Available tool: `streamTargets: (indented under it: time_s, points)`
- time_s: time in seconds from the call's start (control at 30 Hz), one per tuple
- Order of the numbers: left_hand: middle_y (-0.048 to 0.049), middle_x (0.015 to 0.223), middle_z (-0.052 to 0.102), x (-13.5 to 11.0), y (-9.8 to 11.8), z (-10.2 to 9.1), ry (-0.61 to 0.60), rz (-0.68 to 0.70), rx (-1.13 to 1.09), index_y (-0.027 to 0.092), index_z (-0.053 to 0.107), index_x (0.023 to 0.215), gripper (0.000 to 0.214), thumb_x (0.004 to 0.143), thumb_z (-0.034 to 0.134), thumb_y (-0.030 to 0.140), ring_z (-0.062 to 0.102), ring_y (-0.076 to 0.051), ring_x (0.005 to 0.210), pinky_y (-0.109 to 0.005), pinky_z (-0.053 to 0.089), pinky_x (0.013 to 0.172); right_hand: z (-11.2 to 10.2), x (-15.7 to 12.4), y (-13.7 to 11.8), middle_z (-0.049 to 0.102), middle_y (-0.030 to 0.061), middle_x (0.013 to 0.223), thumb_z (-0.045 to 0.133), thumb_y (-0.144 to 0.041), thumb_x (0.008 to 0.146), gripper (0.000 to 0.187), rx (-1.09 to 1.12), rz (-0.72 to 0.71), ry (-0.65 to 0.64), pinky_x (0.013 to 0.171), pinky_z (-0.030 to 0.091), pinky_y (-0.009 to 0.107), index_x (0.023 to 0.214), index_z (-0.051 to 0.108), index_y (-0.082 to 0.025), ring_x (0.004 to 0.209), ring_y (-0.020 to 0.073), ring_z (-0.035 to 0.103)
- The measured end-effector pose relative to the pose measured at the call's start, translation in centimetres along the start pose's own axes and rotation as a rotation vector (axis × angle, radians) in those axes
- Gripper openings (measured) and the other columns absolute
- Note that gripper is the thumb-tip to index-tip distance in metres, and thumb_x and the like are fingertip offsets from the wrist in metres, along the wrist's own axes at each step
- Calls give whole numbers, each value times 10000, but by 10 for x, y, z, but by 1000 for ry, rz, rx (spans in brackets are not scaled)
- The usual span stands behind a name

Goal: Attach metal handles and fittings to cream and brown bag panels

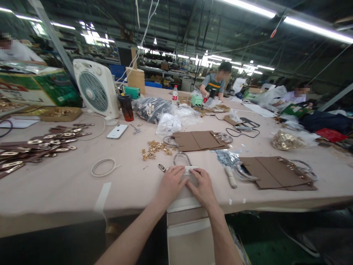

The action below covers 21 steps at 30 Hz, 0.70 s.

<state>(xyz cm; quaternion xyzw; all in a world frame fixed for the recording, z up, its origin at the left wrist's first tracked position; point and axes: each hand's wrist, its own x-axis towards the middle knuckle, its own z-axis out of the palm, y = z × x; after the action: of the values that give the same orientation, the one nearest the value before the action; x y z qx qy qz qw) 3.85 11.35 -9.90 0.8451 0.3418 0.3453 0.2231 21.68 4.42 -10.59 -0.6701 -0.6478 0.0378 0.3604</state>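
Observation:
At the table's near edge lies a pale bag panel (184, 204), its lower part hanging down over the edge. A loop handle (182, 158) wrapped in clear film sticks out beyond its far end. My left hand (173, 181) rests on the panel's left side, fingers stretched toward the top edge. On the right side my right hand (203, 185) lies likewise, with fingers apart and its thumb close to the left thumb. What lies beneath the fingers is partly hidden. A dark strap with a metal buckle (161, 168) lies just left of my left hand.
Brown bag panels with handles (200, 141) lie ahead, and more brown panels (271, 172) to the right. Gold hardware (156, 149), a cord coil (103, 168), a phone (117, 131), straps (41, 145) and a fan (95, 88) are leftward. A person (216, 84) works across the table.

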Motion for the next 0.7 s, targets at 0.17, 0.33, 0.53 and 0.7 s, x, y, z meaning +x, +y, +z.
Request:
streamTargets:
  time_s: [0.17, 0.33, 0.53, 0.7]
  points:
    - [-107, 1377, 685, 5, -10, -6, 4, -46, -23, 197, 693, 1324, 368, 990, 627, 337, 551, -292, 1291, -475, 389, 1156, -2, 7, 0, 608, 108, 1352, 747, -431, 889, 486, 30, -76, -53, 1106, 489, 499, 1347, 670, -288, 1272, 291, 563]
    - [-93, 1338, 711, 11, -14, -11, -22, -77, -26, 216, 721, 1278, 353, 953, 684, 350, 576, -288, 1261, -461, 416, 1123, 5, 6, -2, 603, 114, 1368, 719, -425, 912, 464, 8, -80, -43, 1111, 490, 514, 1354, 666, -294, 1285, 296, 561]
    - [-79, 1316, 722, 12, -14, -12, -2, -77, -47, 218, 730, 1256, 352, 930, 716, 351, 581, -278, 1236, -452, 425, 1110, 6, 3, 1, 584, 115, 1406, 723, -413, 901, 508, 94, -38, -40, 1161, 454, 506, 1382, 631, -278, 1333, 290, 540]
    - [-68, 1340, 710, 11, -15, -13, 2, -94, -40, 217, 724, 1263, 431, 868, 785, 377, 570, -286, 1243, -446, 423, 1110, -1, 7, 3, 596, 122, 1422, 787, -400, 821, 794, 265, 119, -58, 1181, 440, 481, 1524, 456, -235, 1333, 278, 563]
